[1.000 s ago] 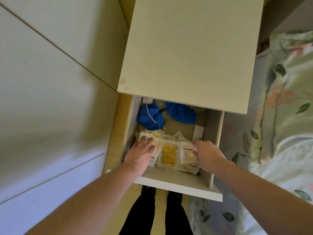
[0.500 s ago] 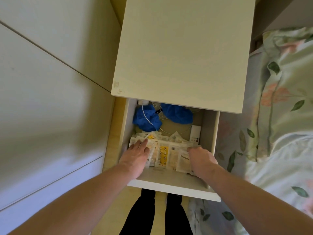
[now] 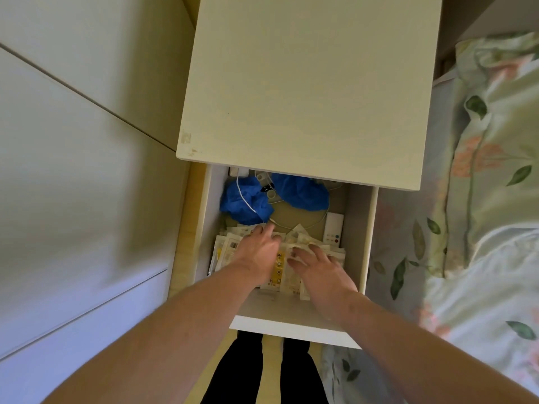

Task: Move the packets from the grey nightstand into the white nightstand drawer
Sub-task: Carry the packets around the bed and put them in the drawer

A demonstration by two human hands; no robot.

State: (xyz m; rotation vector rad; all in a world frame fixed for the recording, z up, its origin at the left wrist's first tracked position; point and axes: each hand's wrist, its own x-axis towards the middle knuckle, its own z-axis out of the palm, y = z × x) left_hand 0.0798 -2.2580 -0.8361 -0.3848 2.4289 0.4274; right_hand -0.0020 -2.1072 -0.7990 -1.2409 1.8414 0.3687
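Open drawer [image 3: 368, 243], hands on packets [image 3: 291, 275]

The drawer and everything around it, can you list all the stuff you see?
nightstand: one, white, centre, top bare
drawer: one, white, pulled open below the top
packets: a pile, count unclear, white and yellow, front of drawer
blue cloth: two crumpled bundles, back of drawer
cable: one, white, across the left bundle
remote: one, white, by right drawer wall
bedding: floral, green and pink, right
left hand: flat on packets
right hand: flat on packets
legs: two, black trousers, bottom
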